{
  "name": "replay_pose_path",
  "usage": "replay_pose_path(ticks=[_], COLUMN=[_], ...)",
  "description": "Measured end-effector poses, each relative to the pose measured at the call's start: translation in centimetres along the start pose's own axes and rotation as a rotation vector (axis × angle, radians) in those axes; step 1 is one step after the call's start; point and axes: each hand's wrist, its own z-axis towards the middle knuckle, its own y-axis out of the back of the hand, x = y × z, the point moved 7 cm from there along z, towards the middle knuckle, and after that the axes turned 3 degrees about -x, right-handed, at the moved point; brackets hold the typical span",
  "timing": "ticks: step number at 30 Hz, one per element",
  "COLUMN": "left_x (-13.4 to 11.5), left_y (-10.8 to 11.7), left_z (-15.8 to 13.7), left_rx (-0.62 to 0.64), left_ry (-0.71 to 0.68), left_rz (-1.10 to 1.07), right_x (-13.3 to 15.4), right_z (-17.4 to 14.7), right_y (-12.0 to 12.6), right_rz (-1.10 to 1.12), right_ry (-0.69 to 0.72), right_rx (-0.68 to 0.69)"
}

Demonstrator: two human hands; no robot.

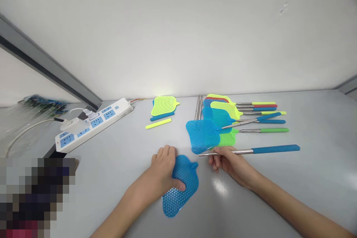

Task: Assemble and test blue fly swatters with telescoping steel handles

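Observation:
My left hand (164, 174) grips a blue perforated fly swatter head (185, 182) by its edge, thumb on top, with the stub pointing to the upper right. Between the fingers of my right hand (225, 160) is a metal rod with a blue handle (276, 149), lying roughly level with its bare tip to the left. That tip and the head's stub are apart. Just beyond my right hand lies a blue fly swatter (203, 136), overlapping a green fly swatter (227, 139).
Several more fly swatters (223, 107) are piled behind. Bare metal rods (198, 108) lie beside them. Left of these are a yellow head (165, 105), a blue handle sleeve (162, 116) and a yellow one (158, 123). A power strip (95, 124) with plugs stands at left, near plastic bags (33, 126).

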Motion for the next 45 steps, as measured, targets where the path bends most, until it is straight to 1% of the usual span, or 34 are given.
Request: replay_pose_path(ticks=[4, 7, 10, 14, 17, 19, 27, 32, 34, 38, 45], left_x=[-0.7, -0.8, -0.9, -1.9, -2.2, -2.2, -2.3, -2.3, -2.3, -2.2, -3.2], left_y=[0.5, 1.2, 1.4, 1.5, 1.6, 1.7, 1.1, 1.1, 1.0, 0.2, -1.0], left_z=[-0.5, -0.8, -0.8, -0.7, -0.5, -0.3, 0.0, 0.2, 0.3, 0.5, 0.6], left_rx=[0.005, 0.007, 0.045, 0.110, 0.125, 0.115, 0.155, 0.157, 0.149, 0.149, 0.172], left_ry=[-0.085, -0.078, -0.070, -0.173, -0.202, -0.203, -0.197, -0.211, -0.219, -0.221, -0.227], left_rz=[-0.114, -0.229, -0.370, -0.554, -0.637, -0.660, -0.709, -0.697, -0.697, -0.708, -0.741], right_x=[0.1, 0.2, 0.4, 0.5, 0.5, 0.5, 0.5, 0.4, 0.3, 0.1, -0.3], right_z=[-0.1, -0.2, -0.2, 0.0, 0.0, 0.0, -0.2, -0.1, -0.1, -0.2, -0.5], right_y=[0.0, 0.2, 0.6, 0.7, 0.6, 0.6, 0.6, 0.7, 0.7, 0.6, 0.3], right_rz=[0.007, 0.034, 0.073, 0.151, 0.164, 0.162, 0.218, 0.145, 0.115, 0.092, 0.027], right_ry=[-0.004, -0.001, 0.023, 0.026, 0.030, 0.034, 0.060, 0.039, 0.001, -0.067, -0.081], right_rx=[0.024, 0.034, 0.012, 0.028, 0.035, 0.030, 0.013, -0.001, 0.017, 0.101, 0.157])
